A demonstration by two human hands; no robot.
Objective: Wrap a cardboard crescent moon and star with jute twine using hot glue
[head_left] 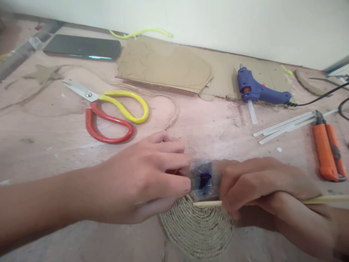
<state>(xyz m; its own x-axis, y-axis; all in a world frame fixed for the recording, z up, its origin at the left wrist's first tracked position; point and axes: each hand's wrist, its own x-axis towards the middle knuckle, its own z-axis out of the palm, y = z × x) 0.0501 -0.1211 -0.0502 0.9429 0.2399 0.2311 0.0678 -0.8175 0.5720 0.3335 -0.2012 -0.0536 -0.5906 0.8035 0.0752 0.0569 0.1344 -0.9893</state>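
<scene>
My right hand [267, 185] is closed round a thin pale-yellow stick [208, 203], whose near tip lies over a half-round piece of coiled twine [201, 233]. Between my hands is a clear, shiny piece with blue stains and a dark blue blob [205, 180], on the straight side of the coil. My left hand [152, 174] has its fingers curled at the left edge of that clear piece and the coil. What its fingertips pinch is hidden. A strand of twine [176, 109] runs across the table down to behind my left hand.
Scissors [88, 95] with red and yellow handles lie open beyond my left hand. Behind are a phone [81, 47], cut cardboard [163, 65] and a cardboard star [42, 74]. At right lie a blue glue gun [249, 85] with its cord, several glue sticks [286, 125] and orange cutters [325, 153].
</scene>
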